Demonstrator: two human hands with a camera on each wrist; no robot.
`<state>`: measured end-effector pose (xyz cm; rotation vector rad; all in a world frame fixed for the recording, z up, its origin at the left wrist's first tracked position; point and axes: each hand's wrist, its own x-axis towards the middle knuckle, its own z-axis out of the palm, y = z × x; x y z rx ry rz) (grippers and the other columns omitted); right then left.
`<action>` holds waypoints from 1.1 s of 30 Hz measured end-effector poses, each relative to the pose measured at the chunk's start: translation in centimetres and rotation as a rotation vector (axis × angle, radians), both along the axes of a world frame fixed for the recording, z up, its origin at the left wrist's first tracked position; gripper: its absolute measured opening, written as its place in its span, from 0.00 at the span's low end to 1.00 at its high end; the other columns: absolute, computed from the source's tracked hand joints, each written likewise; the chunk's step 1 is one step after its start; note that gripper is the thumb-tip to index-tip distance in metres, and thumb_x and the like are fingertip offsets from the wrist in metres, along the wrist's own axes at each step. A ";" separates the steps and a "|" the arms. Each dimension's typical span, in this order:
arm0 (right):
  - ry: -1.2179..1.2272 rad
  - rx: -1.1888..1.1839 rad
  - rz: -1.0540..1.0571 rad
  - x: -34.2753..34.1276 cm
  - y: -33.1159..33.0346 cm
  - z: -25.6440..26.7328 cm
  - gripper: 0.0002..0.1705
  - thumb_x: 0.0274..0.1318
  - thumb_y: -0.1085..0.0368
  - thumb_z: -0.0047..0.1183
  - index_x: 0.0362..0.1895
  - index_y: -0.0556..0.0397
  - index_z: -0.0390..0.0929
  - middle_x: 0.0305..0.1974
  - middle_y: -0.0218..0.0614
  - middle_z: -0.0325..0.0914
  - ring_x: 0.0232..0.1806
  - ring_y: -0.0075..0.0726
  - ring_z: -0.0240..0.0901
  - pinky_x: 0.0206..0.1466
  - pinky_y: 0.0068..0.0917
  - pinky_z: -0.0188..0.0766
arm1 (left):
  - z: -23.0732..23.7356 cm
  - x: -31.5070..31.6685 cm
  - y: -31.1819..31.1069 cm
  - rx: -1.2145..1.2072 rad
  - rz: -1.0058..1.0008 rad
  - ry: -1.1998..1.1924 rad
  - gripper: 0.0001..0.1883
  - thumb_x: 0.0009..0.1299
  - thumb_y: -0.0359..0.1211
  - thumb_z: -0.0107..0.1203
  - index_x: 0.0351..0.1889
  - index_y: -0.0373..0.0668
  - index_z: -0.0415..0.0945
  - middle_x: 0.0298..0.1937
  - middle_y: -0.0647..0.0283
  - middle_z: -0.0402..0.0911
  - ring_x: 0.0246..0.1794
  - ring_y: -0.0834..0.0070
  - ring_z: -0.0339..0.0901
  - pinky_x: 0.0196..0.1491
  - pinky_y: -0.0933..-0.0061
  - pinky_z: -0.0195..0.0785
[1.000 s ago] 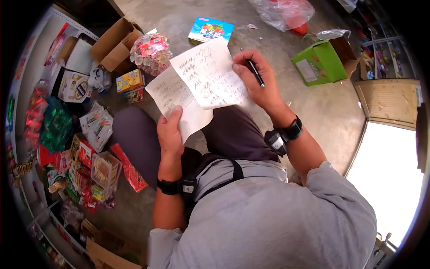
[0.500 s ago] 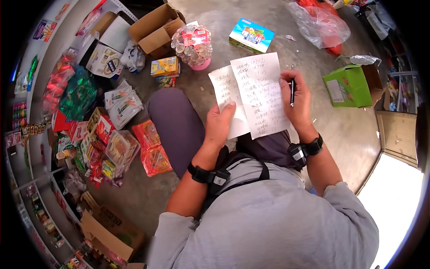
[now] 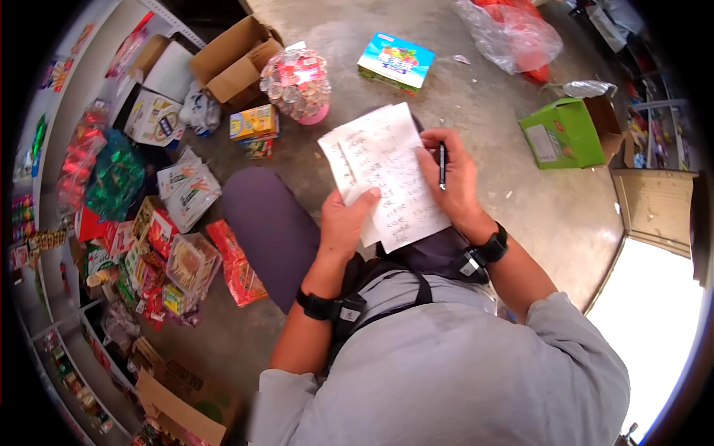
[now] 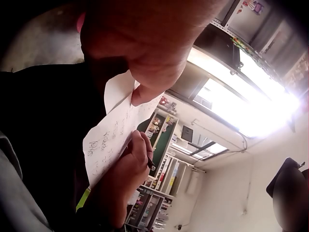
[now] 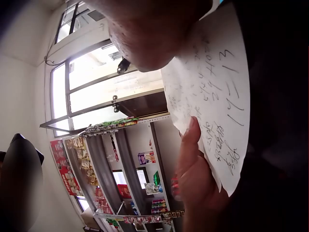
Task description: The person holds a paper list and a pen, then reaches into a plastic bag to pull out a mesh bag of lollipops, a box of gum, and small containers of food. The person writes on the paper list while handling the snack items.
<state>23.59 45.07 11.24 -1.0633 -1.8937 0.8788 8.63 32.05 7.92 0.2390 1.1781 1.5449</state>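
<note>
In the head view, two handwritten paper sheets (image 3: 394,178) overlap above the person's lap, the upper one covering most of the lower. My left hand (image 3: 344,223) pinches them at their lower left, thumb on top. My right hand (image 3: 455,178) is at the right edge, its thumb against the paper, and a black pen (image 3: 442,165) is held among its fingers. From the left wrist, the right hand (image 4: 126,171) shows beyond the sheet with the pen tip (image 4: 151,166) poking out. The right wrist view has the left thumb (image 5: 189,137) lying on the written side.
A blue box (image 3: 396,59) stands on the floor ahead, near a pink-based jar (image 3: 296,83). Left lie packaged goods, a clear plastic tub (image 3: 193,262) and red packets (image 3: 234,260) beside the knee. An open green carton (image 3: 565,134) stands right; shelves line the left.
The two sheets, fanned apart earlier, now overlap more closely. Both hands stay on the paper and the pen remains in the right hand. The head view has swung about.
</note>
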 end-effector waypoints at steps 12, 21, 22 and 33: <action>0.094 -0.220 0.054 0.6 1.3 -0.8 0.17 0.57 0.68 0.66 0.49 0.53 0.76 0.37 0.35 0.82 0.39 0.29 0.79 0.45 0.29 0.76 | -0.8 0.0 0.5 -0.028 0.032 0.021 0.16 0.72 0.29 0.64 0.55 0.31 0.79 0.49 0.60 0.85 0.44 0.75 0.83 0.50 0.73 0.77; 0.147 -0.245 0.078 0.5 1.2 -1.5 0.15 0.58 0.69 0.65 0.48 0.52 0.75 0.32 0.28 0.72 0.35 0.24 0.68 0.41 0.25 0.71 | -0.1 0.1 0.9 0.030 0.042 -0.143 0.18 0.76 0.33 0.57 0.59 0.30 0.76 0.53 0.57 0.84 0.48 0.72 0.83 0.53 0.71 0.76; 0.152 -0.248 0.068 0.5 1.1 -1.5 0.15 0.59 0.69 0.65 0.48 0.52 0.75 0.32 0.28 0.72 0.35 0.24 0.68 0.41 0.25 0.71 | -0.1 0.1 0.9 0.042 0.042 -0.179 0.18 0.77 0.33 0.56 0.59 0.30 0.76 0.53 0.57 0.84 0.49 0.72 0.83 0.53 0.71 0.75; 0.204 -0.197 0.009 0.4 1.2 -2.0 0.14 0.61 0.70 0.63 0.49 0.53 0.75 0.34 0.29 0.75 0.36 0.23 0.69 0.41 0.24 0.70 | 0.0 -0.1 0.5 0.026 -0.037 -0.115 0.19 0.72 0.29 0.61 0.58 0.29 0.76 0.53 0.56 0.84 0.49 0.71 0.83 0.54 0.71 0.75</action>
